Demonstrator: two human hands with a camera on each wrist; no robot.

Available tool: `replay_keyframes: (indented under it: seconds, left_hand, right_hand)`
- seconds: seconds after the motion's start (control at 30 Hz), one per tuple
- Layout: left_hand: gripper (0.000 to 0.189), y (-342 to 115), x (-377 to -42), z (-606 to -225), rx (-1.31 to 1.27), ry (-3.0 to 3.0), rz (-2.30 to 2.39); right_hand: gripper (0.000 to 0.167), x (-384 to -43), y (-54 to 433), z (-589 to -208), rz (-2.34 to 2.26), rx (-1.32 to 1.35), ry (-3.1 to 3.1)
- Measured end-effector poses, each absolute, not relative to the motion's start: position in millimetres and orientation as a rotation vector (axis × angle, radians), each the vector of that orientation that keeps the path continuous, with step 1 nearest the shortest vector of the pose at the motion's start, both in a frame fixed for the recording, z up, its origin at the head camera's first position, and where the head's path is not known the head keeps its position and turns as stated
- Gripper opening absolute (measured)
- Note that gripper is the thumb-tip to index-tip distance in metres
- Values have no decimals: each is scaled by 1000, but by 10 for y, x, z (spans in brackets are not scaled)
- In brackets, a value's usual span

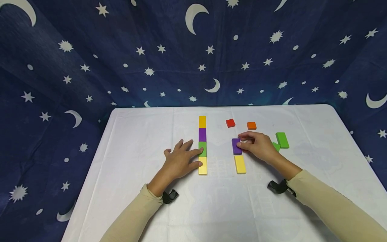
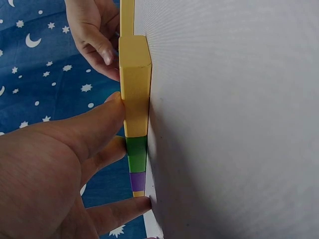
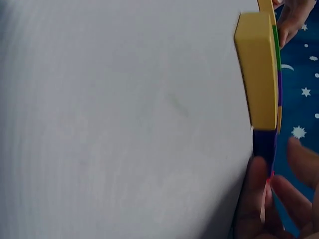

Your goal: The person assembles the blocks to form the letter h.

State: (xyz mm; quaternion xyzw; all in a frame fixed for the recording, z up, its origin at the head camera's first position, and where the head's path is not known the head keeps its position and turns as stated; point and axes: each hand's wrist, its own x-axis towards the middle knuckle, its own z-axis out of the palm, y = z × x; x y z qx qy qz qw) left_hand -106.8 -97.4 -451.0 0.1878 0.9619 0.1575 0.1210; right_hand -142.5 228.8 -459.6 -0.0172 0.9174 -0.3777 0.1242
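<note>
My left hand (image 1: 178,161) rests against a straight row of blocks, its thumb at the yellow block (image 1: 203,169) and its index finger at the green block (image 1: 202,145). Farther along that row lie a purple block (image 1: 202,135) and an orange-yellow block (image 1: 202,122). To the right, a blue-purple block (image 1: 236,147) lies end to end with another yellow block (image 1: 240,164). My right hand (image 1: 260,146) touches the blue-purple block's right side with a digit low by the table, seen in the right wrist view. Another digit (image 3: 301,157) is raised off it.
Beyond the right hand lie a red block (image 1: 230,123) and an orange block (image 1: 251,126). Right of it are a green block (image 1: 282,140) and a smaller green piece (image 1: 276,146), partly hidden. Starry cloth (image 1: 169,77) hangs behind the white table (image 1: 145,134).
</note>
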Motion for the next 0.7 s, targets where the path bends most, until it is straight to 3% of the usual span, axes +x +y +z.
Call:
replay_keyframes:
  seconds: [0.7]
  left_hand:
    - [55, -968, -1070, -4508, 545, 2807, 458]
  right_hand:
    - [51, -1433, 2366, -4603, -1042, -203, 2665]
